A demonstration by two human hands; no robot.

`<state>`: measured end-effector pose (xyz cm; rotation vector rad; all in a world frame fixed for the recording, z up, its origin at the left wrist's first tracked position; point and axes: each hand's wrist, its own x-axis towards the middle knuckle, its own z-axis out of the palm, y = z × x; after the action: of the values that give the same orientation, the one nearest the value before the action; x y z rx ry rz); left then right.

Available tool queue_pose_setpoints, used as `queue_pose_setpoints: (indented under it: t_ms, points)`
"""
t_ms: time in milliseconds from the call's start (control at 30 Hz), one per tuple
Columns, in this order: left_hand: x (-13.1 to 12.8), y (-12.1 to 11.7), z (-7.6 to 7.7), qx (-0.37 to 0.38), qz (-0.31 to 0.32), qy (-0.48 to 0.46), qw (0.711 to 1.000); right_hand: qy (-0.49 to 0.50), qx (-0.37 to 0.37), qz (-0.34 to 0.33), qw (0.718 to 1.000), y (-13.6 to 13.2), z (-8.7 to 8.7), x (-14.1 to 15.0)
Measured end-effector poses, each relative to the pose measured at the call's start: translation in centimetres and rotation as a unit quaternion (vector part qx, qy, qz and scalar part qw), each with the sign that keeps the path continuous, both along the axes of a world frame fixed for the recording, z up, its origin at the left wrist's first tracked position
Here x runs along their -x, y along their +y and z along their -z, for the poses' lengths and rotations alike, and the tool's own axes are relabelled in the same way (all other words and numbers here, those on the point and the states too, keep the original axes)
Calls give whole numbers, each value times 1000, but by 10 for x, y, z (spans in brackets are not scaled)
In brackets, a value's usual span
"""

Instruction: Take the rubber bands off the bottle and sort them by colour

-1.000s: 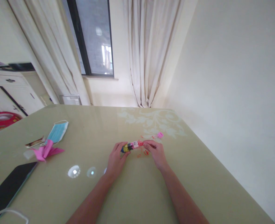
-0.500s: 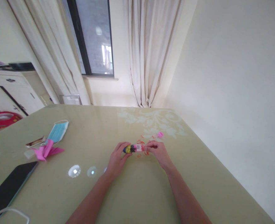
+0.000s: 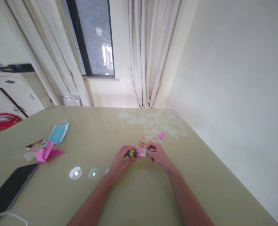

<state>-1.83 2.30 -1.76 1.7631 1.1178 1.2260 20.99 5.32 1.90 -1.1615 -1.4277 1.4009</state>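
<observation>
Both hands hold a small tube-shaped bottle [image 3: 139, 153] that lies sideways just over the table. Its wrap is yellow, black and pink with a white label, and its dark blue end points left. My left hand [image 3: 120, 161] is closed around the blue and yellow end. At the clear right end, the fingers of my right hand [image 3: 158, 154] pinch the bottle and partly hide it. Thin red-orange bits [image 3: 142, 143], perhaps small rubber bands, lie scattered just behind the bottle. Beyond my right hand a pink cap [image 3: 161, 135] rests on the table.
On the left of the table [image 3: 87, 201] are a blue face mask [image 3: 58, 133], a folded pink paper bird [image 3: 46, 153], a small brown-and-white packet [image 3: 35, 143] and a black phone [image 3: 13, 188] beside a white cable [image 3: 11, 214]. A wall [image 3: 242, 103] borders the right side.
The bottle has shifted slightly right and nearer to me, with both hands moving along. My right fingers now cover its clear end, where red showed before.
</observation>
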Motion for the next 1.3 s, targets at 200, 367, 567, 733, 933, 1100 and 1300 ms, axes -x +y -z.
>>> queue_pose_setpoints:
  t_ms: [200,367,567,733,933,1100,1300]
  points:
    - [-1,1,4,30,-25,-22,999,73,34,-5,997,1,-11,-10]
    - [-1,4,6,66,-67,-42,995,-65,-50,87,993,14,6,-22]
    - [1,9,-1,83,-128,-92,984,-264,-156,54,950,19,33,-24]
    - [3,10,-4,91,-154,-111,978,-248,-213,41,944,21,43,-15]
    - [11,16,-4,84,-198,-141,966,-287,-236,91,924,33,44,2]
    - [18,21,-5,70,-226,-157,959,-389,-249,54,885,33,41,13]
    - [16,20,-4,74,-218,-147,962,-404,-268,-10,875,30,37,15]
